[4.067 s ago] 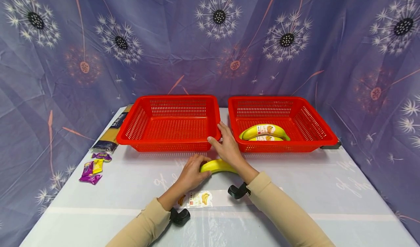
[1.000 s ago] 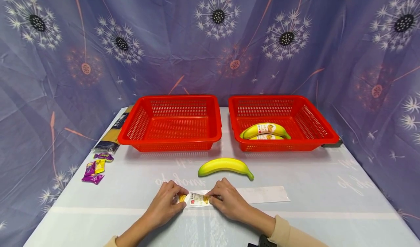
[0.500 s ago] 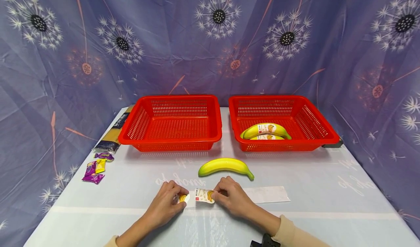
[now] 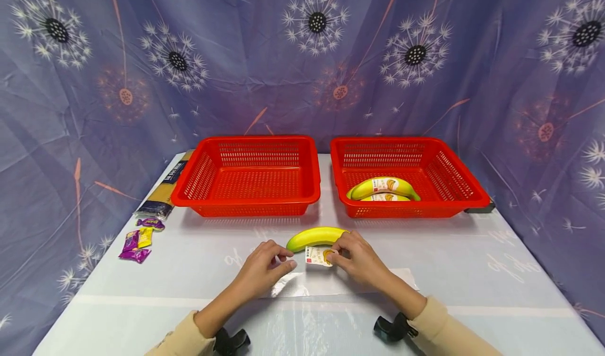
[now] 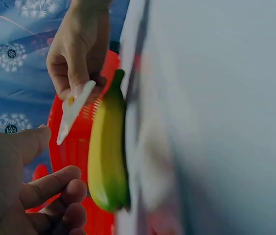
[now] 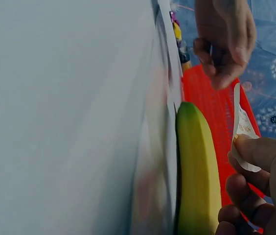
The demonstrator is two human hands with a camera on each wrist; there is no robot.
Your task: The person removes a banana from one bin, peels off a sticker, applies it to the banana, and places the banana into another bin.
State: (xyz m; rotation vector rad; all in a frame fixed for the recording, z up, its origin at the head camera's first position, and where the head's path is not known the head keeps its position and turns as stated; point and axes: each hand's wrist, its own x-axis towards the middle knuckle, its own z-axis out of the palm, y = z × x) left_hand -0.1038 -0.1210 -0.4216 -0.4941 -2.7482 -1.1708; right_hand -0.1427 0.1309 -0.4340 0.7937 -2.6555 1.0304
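The right hand (image 4: 357,261) pinches a small white rectangular sticker printed with bananas (image 4: 319,256) between thumb and fingertips, its grip clamped on the sticker's right edge. The sticker is held just in front of a yellow-green curved banana (image 4: 313,237) lying on the pale bench (image 4: 472,288). The left hand (image 4: 264,270) hovers beside the sticker, fingers loosely curled, its grip apart and holding nothing. A clear backing strip (image 4: 340,282) lies flat beneath both hands. Behind stand 2 red perforated plastic baskets; the right basket (image 4: 456,198) contains 2 labelled bananas (image 4: 382,188).
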